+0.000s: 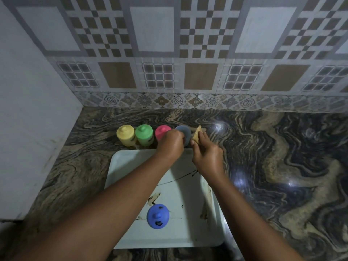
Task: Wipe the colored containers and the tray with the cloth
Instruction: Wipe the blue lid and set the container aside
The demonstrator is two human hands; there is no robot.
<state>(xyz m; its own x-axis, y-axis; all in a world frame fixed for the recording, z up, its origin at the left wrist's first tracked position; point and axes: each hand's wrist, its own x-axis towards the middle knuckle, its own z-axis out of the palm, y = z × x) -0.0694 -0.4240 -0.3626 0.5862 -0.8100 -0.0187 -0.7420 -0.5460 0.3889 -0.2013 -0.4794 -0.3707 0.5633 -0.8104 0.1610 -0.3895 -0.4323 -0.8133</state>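
Behind the white tray (131, 166) a row of small lidded containers stands on the counter: yellow (125, 135), green (144, 134), pink (161, 132) and grey (184, 133). My left hand (170, 143) grips the grey container from its left side. My right hand (206, 153) pinches a small yellowish cloth (197, 135) against the grey container's right side. A blue container (157, 215) with dark smears on its lid stands on the tray near its front. The tray bears brown stains and dark streaks.
The marbled stone counter (273, 157) stretches to the right. A patterned tiled wall (188, 63) rises behind the containers, and a plain white wall (28, 110) closes the left side.
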